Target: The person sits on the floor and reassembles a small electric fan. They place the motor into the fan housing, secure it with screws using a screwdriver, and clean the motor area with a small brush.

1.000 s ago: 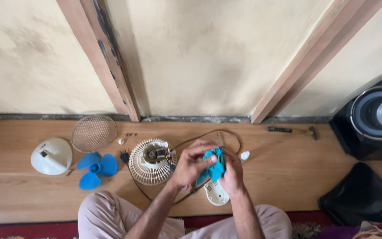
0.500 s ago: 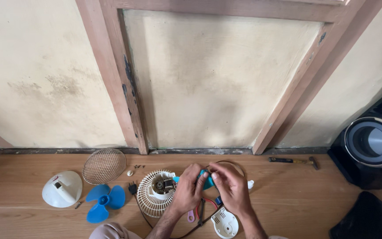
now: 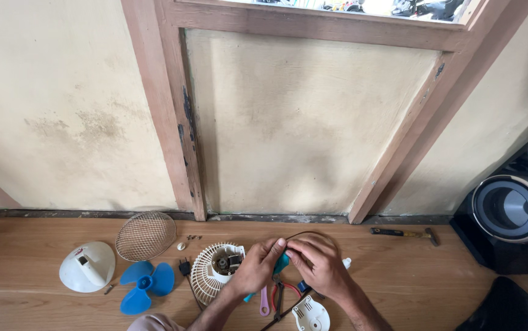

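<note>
Two hands meet over a teal part (image 3: 281, 263) near the front edge of the wooden floor: the left hand (image 3: 256, 268) and right hand (image 3: 317, 265) both pinch it with curled fingers. Just left lies a white fan grille with its motor (image 3: 215, 271). Farther left are a blue fan blade (image 3: 146, 285), a wire guard (image 3: 146, 235) and a white cover (image 3: 86, 266). A hammer (image 3: 406, 233) lies near the wall.
</note>
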